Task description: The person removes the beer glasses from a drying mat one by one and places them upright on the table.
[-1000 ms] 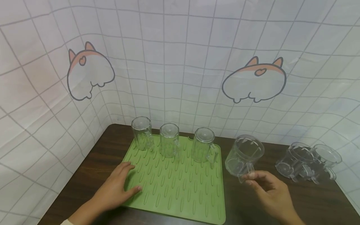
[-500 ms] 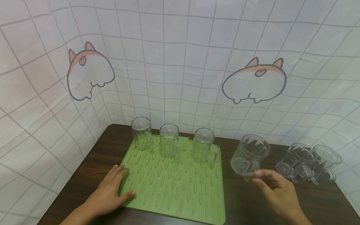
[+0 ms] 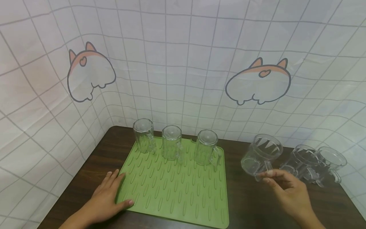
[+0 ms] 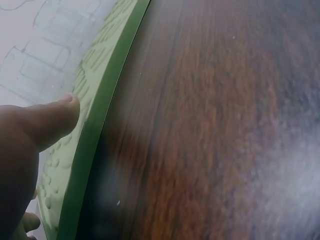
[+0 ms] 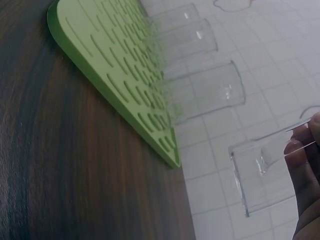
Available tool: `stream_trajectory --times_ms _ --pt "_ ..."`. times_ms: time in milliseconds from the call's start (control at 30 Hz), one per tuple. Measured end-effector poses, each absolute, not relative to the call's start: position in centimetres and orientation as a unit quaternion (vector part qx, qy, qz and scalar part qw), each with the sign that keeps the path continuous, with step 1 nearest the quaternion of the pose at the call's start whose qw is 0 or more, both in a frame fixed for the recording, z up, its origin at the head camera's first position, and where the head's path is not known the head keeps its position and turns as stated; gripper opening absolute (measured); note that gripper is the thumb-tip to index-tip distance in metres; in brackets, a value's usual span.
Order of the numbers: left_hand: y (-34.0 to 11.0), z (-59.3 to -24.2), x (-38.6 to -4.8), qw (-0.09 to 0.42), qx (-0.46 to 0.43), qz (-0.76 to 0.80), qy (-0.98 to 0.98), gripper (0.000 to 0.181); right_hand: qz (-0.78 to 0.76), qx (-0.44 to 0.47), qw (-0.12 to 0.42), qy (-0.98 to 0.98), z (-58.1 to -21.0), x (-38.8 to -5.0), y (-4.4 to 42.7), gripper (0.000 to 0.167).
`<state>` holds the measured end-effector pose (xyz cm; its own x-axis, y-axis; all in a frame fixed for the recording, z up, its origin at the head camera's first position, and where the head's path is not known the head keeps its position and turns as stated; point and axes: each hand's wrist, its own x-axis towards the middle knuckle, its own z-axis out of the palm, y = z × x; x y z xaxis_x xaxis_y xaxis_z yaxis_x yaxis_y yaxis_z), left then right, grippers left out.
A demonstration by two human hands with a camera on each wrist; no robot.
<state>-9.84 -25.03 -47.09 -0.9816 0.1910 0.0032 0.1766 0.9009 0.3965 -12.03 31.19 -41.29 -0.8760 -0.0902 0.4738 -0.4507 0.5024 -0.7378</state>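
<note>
The right hand [image 3: 291, 194] is pinching the handle [image 3: 268, 166] of a clear mug [image 3: 258, 156] between thumb and fingers; that mug is hanging above the dark wooden surface [image 3: 246, 203], to the right of a green mat [image 3: 171, 187], and is tilting a little with its mouth facing up; its handle is pointing toward the person. The left hand [image 3: 104, 197] is lying at the mat's left edge with its fingers extended and holding nothing; its thumb is reaching over the near left corner, though the pictures are not making clear how firmly it is touching.

Along the mat's far edge three clear mugs are standing upside down in a row, a left one [image 3: 144, 136], a middle one [image 3: 172, 143] and a right one [image 3: 206, 149], all apart from one another; their handles are pointing to the right. Two more clear mugs, a nearer one [image 3: 304, 156] and a farther one [image 3: 333, 159], are standing on the surface beyond the right hand; they are overlapping in the head view, so whether they are touching is staying unclear.

A white gridded cloth [image 3: 183, 63] is rising behind everything, showing two cartoon animal rumps, one at left [image 3: 91, 73] and one at right [image 3: 258, 84].
</note>
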Motion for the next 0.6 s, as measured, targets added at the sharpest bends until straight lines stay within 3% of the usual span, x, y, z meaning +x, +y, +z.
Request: stream_trajectory --times_ms 600 --pt "-26.1 -47.5 -9.3 0.055 0.082 0.217 0.971 0.119 0.458 0.109 0.164 -0.867 -42.0 -12.7 33.5 0.015"
